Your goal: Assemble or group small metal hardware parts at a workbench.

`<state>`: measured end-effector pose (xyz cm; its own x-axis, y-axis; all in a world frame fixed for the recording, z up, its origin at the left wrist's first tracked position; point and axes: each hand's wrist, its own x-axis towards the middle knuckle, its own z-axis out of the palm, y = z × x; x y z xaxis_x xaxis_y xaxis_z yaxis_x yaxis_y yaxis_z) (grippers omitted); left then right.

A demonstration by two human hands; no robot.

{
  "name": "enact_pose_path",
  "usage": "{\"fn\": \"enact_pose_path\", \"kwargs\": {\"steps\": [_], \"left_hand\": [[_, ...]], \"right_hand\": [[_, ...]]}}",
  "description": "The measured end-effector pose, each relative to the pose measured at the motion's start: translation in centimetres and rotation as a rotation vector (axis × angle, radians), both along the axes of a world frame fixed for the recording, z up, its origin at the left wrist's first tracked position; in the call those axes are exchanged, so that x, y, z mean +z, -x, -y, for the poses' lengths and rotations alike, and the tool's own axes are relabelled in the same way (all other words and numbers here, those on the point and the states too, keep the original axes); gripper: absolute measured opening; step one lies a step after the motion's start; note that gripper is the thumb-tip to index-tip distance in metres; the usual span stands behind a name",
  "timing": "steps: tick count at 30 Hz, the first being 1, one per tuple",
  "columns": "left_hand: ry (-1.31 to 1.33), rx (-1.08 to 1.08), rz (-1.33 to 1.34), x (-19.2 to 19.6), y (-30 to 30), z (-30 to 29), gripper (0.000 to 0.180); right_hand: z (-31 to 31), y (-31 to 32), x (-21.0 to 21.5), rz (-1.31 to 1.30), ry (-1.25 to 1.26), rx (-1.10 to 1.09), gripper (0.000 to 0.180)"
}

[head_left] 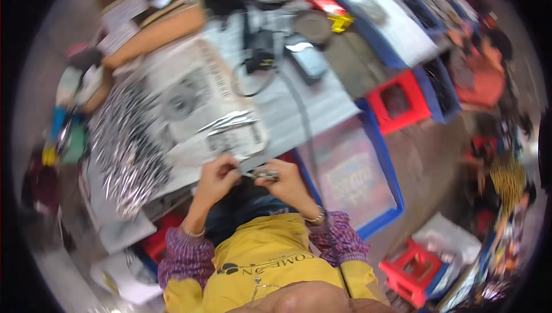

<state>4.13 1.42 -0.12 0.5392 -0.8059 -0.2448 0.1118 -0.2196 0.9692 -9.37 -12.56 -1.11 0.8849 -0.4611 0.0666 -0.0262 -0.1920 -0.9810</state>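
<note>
My left hand [217, 178] is at the table's near edge, thumb and fingertips pinched together. What they hold is too small to make out. Close beside it, my right hand [286, 182] has its fingers closed on a small shiny metal piece [265, 174]. A thin pale bit shows between the two hands. Both are in front of my body, just over my lap. To the left, a large heap of thin silvery strips [133, 146] lies on the table, partly on a printed whitish sack [190, 91]. A few more strips rest on the sack near my hands.
A black device with a cable [260, 48] and a phone [306, 58] lie on the pale table cover [330, 97]. The cable runs down past my right arm. A blue-rimmed tray [397, 201] and a red stool [399, 101] stand on the right. Another person [483, 71] sits farther right.
</note>
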Motion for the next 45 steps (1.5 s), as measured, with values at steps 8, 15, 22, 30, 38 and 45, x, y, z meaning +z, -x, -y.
{"fn": "enact_pose_path", "kwargs": {"steps": [8,15,22,30,38,45], "left_hand": [[0.003,-0.040,0.010,2.5,-0.6,-1.1,0.010],[-0.132,0.379,0.846,4.3,-10.4,1.3,0.016],[-0.384,0.249,1.212,0.3,-14.5,1.8,0.019],[-0.295,0.256,1.319,-0.5,-14.4,2.2,0.011],[-0.236,0.380,1.030,1.0,-14.2,1.6,0.018],[-0.098,0.483,1.029,2.2,-13.8,1.0,0.023]], "right_hand": [[-1.0,0.5,0.8,-0.330,-0.721,0.053,0.010],[-0.6,0.7,0.1,-0.185,-1.385,-0.065,0.026],[0.0,1.8,-0.4,-0.146,-1.393,0.076,0.018],[0.4,-0.6,1.2,-0.190,-0.368,0.101,0.010],[3.4,-4.4,2.6,-0.016,0.403,-0.027,0.015],[3.2,-6.6,1.6,-0.095,0.659,-0.108,0.030]]}}
